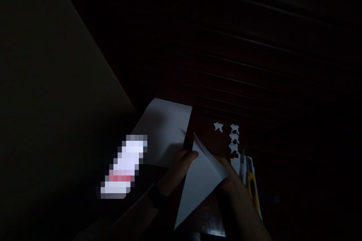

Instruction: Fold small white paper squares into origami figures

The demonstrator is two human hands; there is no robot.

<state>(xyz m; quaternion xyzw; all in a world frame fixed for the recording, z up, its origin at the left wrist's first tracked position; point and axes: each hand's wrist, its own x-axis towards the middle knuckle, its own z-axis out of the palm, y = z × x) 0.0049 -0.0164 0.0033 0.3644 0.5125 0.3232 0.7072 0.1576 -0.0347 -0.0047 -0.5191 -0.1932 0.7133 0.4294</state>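
A white sheet of paper [199, 180], folded over into a roughly triangular shape, is held up between my hands above a dark table. My left hand [182, 162], with a dark band on its wrist, grips the paper's left edge, thumb lying on the near face. On the right side my right hand [227, 177] holds the paper's corner, its fingers partly hidden behind the sheet. The fold runs along the upper right, where the layers stand slightly apart.
Left of my hands lies a larger white sheet [166, 128], near a bright pixelated screen [124, 167]. Several small folded paper figures [234, 137] sit at the back right. A yellow utility knife [251, 188] and a pen [242, 163] rest on white paper at the right.
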